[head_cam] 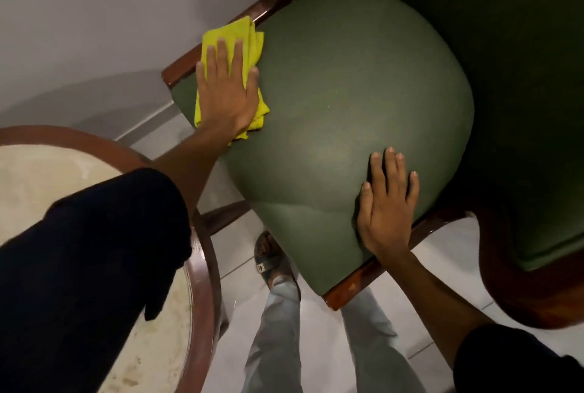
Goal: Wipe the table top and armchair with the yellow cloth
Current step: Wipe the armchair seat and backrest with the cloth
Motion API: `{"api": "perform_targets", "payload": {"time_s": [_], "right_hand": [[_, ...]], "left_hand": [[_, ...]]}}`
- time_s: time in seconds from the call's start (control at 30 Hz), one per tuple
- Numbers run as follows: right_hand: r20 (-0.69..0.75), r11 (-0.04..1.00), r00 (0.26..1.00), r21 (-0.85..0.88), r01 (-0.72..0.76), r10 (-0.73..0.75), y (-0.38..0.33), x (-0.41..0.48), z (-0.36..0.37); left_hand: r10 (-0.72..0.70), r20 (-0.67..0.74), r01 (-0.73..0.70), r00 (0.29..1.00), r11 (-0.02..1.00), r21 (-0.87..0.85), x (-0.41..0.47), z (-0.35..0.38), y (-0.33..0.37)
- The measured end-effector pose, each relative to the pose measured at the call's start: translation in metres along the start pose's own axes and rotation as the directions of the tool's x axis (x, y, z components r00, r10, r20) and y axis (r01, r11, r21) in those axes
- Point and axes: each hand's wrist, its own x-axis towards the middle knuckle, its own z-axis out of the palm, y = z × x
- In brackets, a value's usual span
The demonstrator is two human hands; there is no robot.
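The armchair's green seat cushion (354, 83) fills the middle of the view, framed by dark wooden arms. A folded yellow cloth (249, 38) lies on the cushion's left edge by the left wooden arm (268, 10). My left hand (227, 89) presses flat on the cloth with fingers spread. My right hand (387, 203) rests flat on the cushion's near right edge, holding nothing. The round table top (34, 177), pale stone with a brown wooden rim, sits at the lower left, partly hidden by my dark left sleeve.
A grey wall (94, 13) stands behind the chair at the left. The white tiled floor (448, 250) shows below. My legs and a sandalled foot (268, 260) stand between table and chair. The chair's green backrest and right arm (537, 282) rise at the right.
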Motion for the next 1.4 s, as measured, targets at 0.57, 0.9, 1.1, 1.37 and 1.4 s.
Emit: {"api": "perform_targets", "payload": {"time_s": [0.57, 0.9, 1.1, 1.37, 1.4], "right_hand": [[-0.095, 0.877, 0.898, 0.279, -0.391, 0.430, 0.027, 0.018, -0.014], [-0.176, 0.819, 0.877, 0.474, -0.322, 0.447, -0.013, 0.034, -0.050], [-0.030, 0.957, 0.960, 0.098, -0.274, 0.278, -0.103, 0.080, -0.017], [-0.130, 0.836, 0.835, -0.065, -0.545, 0.534, -0.052, 0.082, 0.002], [-0.123, 0.851, 0.853, -0.084, -0.518, 0.507, -0.070, 0.074, 0.010]], "left_hand": [[0.405, 0.082, -0.413, 0.911, 0.901, 0.135, 0.032, 0.023, 0.122], [0.570, 0.036, -0.565, 0.821, 0.820, -0.091, -0.100, 0.029, 0.115], [0.389, 0.153, -0.403, 0.908, 0.912, 0.074, -0.008, -0.011, -0.025], [0.463, 0.180, -0.479, 0.868, 0.875, 0.062, -0.002, 0.003, -0.045], [0.473, 0.166, -0.487, 0.866, 0.871, 0.063, -0.002, 0.004, -0.046]]}}
